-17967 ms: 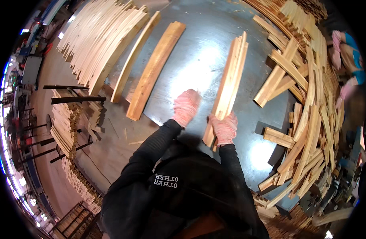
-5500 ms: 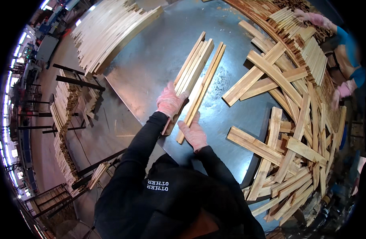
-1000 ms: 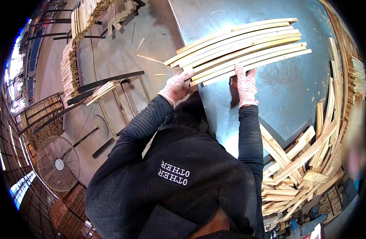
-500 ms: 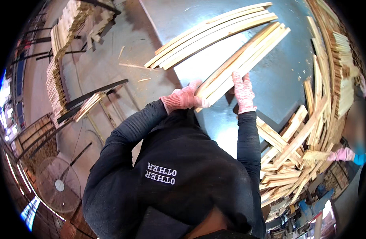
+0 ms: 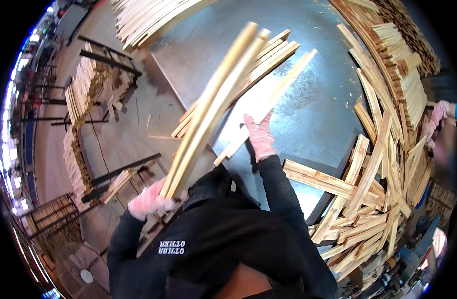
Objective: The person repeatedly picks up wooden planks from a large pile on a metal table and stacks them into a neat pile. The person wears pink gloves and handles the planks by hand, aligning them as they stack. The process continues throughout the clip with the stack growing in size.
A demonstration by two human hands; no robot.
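Both my hands wear pinkish knitted gloves. My left hand (image 5: 151, 199), down at the left by my body, is closed round the near ends of two pale wooden strips (image 5: 206, 109). These strips slant up and away over the table edge, slightly blurred. Over the metal table (image 5: 318, 89), my right hand (image 5: 261, 137) grips another wooden strip (image 5: 291, 77), which runs diagonally past its thumb. Beneath and behind the raised strips lie several more strips (image 5: 273, 59) on the table, partly covered by them.
A jumbled heap of wood pieces (image 5: 363, 219) lies at the right, with a stacked wall of strips (image 5: 412, 99) beyond it. Another person's gloved hand (image 5: 430, 124) is at the far right. Stacked strips (image 5: 144, 22) stand far left, and a round fan (image 5: 84, 269) near left.
The bundle both hands held has been parted. My left hand has drawn two strips left and toward me, while my right hand keeps one over the table. The view has shifted too.
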